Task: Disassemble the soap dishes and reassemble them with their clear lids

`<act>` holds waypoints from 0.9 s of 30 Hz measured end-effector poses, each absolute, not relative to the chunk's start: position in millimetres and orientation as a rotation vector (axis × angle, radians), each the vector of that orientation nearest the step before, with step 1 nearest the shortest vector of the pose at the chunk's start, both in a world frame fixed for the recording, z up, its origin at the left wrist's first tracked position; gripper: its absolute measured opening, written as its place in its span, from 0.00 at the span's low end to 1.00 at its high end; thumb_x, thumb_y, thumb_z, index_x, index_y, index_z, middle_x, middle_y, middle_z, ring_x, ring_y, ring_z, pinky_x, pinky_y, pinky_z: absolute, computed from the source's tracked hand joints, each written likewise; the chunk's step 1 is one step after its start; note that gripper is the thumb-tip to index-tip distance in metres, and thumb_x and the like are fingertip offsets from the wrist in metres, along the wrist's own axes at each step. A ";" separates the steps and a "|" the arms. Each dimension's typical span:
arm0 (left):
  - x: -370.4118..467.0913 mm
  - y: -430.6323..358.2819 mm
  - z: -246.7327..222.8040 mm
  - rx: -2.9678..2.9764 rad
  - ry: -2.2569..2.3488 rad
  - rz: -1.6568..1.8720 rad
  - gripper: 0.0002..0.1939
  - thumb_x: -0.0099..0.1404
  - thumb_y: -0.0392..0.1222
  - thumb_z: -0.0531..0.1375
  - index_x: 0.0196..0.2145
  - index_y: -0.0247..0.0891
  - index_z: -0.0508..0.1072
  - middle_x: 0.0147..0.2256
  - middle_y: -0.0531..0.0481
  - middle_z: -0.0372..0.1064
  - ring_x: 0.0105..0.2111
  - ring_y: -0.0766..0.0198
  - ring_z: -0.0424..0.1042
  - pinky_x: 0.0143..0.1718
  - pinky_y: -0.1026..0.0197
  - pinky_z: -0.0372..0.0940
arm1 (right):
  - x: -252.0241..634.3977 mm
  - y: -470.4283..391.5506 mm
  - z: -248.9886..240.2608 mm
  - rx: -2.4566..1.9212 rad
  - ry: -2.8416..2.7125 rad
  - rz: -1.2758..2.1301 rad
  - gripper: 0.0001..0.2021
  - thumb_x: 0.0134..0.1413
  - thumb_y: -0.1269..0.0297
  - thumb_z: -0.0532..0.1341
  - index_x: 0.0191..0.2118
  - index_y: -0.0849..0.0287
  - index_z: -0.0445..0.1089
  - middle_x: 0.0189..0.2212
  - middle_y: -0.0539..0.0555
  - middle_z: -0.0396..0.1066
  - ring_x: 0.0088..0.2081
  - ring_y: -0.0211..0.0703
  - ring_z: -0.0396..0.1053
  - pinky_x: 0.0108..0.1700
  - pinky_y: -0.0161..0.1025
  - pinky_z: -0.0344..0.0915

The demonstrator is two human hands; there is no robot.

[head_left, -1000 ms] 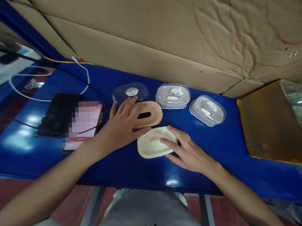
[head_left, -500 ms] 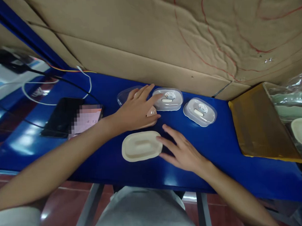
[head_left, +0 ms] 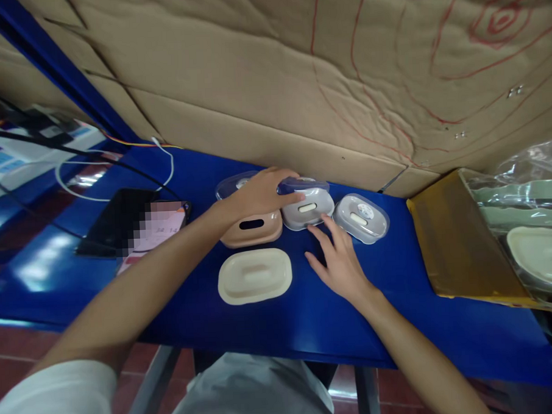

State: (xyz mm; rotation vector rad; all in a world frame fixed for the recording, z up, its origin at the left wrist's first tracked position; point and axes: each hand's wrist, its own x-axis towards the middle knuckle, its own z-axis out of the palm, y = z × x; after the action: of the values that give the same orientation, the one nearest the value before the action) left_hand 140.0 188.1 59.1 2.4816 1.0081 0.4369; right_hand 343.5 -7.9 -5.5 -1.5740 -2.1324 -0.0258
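Observation:
My left hand (head_left: 270,192) reaches over the row of boxes, its fingers closed on a clear plastic cover (head_left: 297,184). That cover is tilted up at the back of a pale grey oval box (head_left: 299,217) with a white piece in its middle. My right hand (head_left: 340,259) has its fingers spread, fingertips at the front edge of this grey box. Left of it, partly under my left wrist, sits a peach box (head_left: 259,232) with a dark slot. Nearer me lies a cream oval tray-like piece (head_left: 255,276). A second covered grey box (head_left: 362,218) with a round label stands at the right.
A cardboard box (head_left: 428,243) at the right holds cream and green pieces and clear plastic. On the left lie a phone (head_left: 160,227), a black flat object (head_left: 107,223) and cables. Behind the blue table (head_left: 263,326) rises a cardboard wall (head_left: 233,68). Another clear cover (head_left: 232,186) lies behind the peach box.
My left hand has moved right from the peach box to the grey box, whose cover is now tilted up. My right hand has shifted from the cream piece to the grey box's front edge.

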 end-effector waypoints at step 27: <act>146.6 140.2 73.9 2.864 0.547 -0.008 0.27 0.70 0.49 0.69 0.63 0.43 0.71 0.69 0.35 0.64 0.69 0.39 0.64 0.66 0.42 0.62 | 346.9 -7.3 10.8 -1.528 -1.903 -0.083 0.09 0.75 0.64 0.58 0.52 0.52 0.76 0.45 0.56 0.81 0.48 0.52 0.79 0.52 0.52 0.73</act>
State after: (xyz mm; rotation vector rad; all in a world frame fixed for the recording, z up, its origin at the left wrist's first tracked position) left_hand 146.6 140.2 73.9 2.8644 0.5468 -0.0076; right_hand 346.9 -7.3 10.8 -1.5277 -1.9027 -0.0826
